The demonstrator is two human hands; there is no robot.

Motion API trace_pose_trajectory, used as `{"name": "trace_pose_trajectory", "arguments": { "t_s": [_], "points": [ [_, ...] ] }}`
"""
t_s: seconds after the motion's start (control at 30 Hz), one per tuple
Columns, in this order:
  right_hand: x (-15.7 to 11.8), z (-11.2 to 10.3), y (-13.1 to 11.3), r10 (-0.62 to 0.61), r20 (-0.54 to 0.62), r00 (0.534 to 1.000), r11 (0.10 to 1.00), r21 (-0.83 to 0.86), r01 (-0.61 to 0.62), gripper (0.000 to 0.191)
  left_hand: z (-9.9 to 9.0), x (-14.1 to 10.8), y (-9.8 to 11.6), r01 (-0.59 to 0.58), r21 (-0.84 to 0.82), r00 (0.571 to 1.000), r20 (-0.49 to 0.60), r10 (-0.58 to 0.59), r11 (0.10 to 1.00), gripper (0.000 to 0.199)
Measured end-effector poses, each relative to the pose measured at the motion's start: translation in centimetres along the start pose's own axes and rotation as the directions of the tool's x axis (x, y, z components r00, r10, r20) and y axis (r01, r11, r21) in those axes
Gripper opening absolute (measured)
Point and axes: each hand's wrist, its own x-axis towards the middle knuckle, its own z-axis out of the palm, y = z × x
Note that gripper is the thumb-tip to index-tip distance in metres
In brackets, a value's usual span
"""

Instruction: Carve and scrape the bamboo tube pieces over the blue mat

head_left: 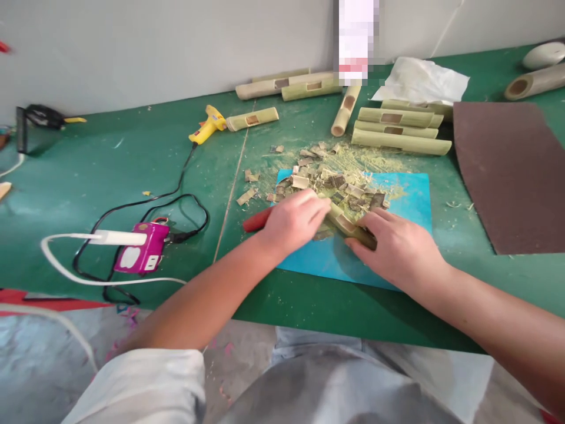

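A short bamboo tube (pixel 343 220) with a rectangular window cut in its side lies slanted between my two hands, over the blue sheet (pixel 408 203). My left hand (pixel 296 219) is closed around its far left end, fingers curled. Its near right end is gripped by my right hand (pixel 399 242), thumb below and fingers above. Behind the tube spreads a heap of bamboo chips (pixel 324 176) and pale shavings. A red handle (pixel 258 220) pokes out beside my left hand; its other end is hidden, so I cannot tell what tool it belongs to.
Several cut bamboo tubes (pixel 399 143) are stacked at the back right, near a white plastic bag (pixel 421 82) and a brown sheet (pixel 512 171). To the left lie a yellow glue gun (pixel 207 126) with its black cord and a magenta power strip (pixel 150 250) with a white plug.
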Motion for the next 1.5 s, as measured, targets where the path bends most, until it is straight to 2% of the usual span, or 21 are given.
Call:
{"name": "trace_pose_trajectory", "arguments": {
  "t_s": [0.07, 0.17, 0.3, 0.43, 0.57, 0.7, 0.83, 1.0, 1.2, 1.3, 1.43, 1.5],
  "points": [
    [0.0, 0.0, 0.0, 0.001, -0.001, 1.000, 1.000, 0.000, -0.001, 0.018, -0.1, 0.1, -0.2, 0.011, 0.015, 1.000, -0.018, -0.011, 1.000, 0.023],
    [0.0, 0.0, 0.1, -0.015, 0.003, 1.000, 1.000, -0.004, 0.015, 0.018, -0.1, 0.1, -0.4, -0.008, -0.031, 0.999, 0.034, 0.009, 0.999, 0.020],
    [0.0, 0.0, 0.1, -0.016, -0.004, 1.000, 1.000, -0.010, 0.016, 0.017, -0.1, -0.1, -0.5, 0.065, -0.048, 0.997, -0.032, -0.067, 0.997, 0.020],
    [0.0, 0.0, 0.1, -0.025, 0.004, 1.000, 1.000, -0.007, 0.026, 0.017, 0.1, -0.2, -0.3, -0.040, -0.085, 0.998, 0.037, 0.043, 0.996, 0.018],
    [0.0, -0.1, 0.0, -0.010, 0.014, 1.000, 1.000, 0.007, 0.010, 0.016, 0.2, -0.2, -0.4, 0.026, -0.014, 0.999, -0.034, -0.027, 1.000, 0.017],
    [0.0, -0.1, 0.0, -0.017, 0.019, 1.000, 1.000, 0.001, 0.017, 0.016, 0.1, -0.2, -0.4, -0.016, -0.051, 0.999, 0.040, 0.018, 0.999, 0.019],
    [0.0, 0.0, 0.0, -0.014, -0.003, 1.000, 1.000, -0.004, 0.014, 0.017, -0.2, -0.1, -0.2, 0.095, -0.016, 0.995, -0.032, -0.096, 0.995, 0.020],
    [-0.1, 0.1, 0.0, -0.026, -0.013, 1.000, 0.999, -0.021, 0.026, 0.017, -0.6, 0.0, 0.6, 0.009, -0.073, 0.999, 0.050, -0.006, 0.997, 0.019],
    [-0.2, -0.1, -0.1, -0.041, -0.004, 0.999, 0.998, -0.047, 0.041, 0.023, -0.8, -0.1, -0.7, 0.139, -0.073, 0.990, -0.014, -0.141, 0.988, 0.014],
    [-0.3, -0.2, -0.1, -0.078, -0.056, 0.995, 0.993, -0.092, 0.073, 0.021, -0.7, 0.0, -1.0, 0.120, -0.099, 0.992, -0.034, -0.124, 0.988, 0.013],
    [-0.3, -0.4, 0.0, -0.177, -0.180, 0.968, 0.975, -0.168, 0.147, 0.020, -0.6, 0.4, -0.9, 0.073, -0.116, 0.981, -0.170, -0.092, 0.991, 0.011],
    [-0.3, -0.4, 0.1, -0.196, -0.210, 0.958, 0.968, -0.195, 0.156, 0.019, -0.4, 0.6, -1.0, 0.071, -0.129, 0.974, -0.205, -0.096, 0.989, 0.011]
  ]
}}
